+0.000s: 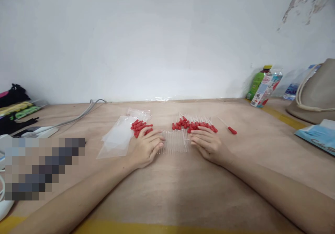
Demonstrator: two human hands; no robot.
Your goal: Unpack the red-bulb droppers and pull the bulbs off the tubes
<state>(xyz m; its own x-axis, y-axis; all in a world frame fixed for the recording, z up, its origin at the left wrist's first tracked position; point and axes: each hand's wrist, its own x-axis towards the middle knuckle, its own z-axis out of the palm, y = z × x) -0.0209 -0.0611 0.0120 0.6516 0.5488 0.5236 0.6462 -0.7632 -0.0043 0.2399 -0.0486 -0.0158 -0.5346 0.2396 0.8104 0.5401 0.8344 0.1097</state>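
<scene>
A row of thin clear tubes [174, 141] lies side by side on the table between my hands. My left hand [148, 146] rests at the row's left end, its fingers stretched toward the tubes. At the right end is my right hand [208, 143], fingers extended; a short clear piece shows by its fingertips. Loose red rubber bulbs [138, 125] are heaped just beyond my left hand. Behind the tubes and my right hand lie several droppers with red bulbs [183, 122], their clear stems pointing away. One single dropper [232, 130] lies apart on the right.
Clear plastic bags [116, 136] lie left of the bulbs. A grey cable [75, 120] crosses the left side. At the back right stand a green bottle [256, 83] and a carton [265, 89]. A beige bag [316, 90] and blue packet [316, 136] are far right.
</scene>
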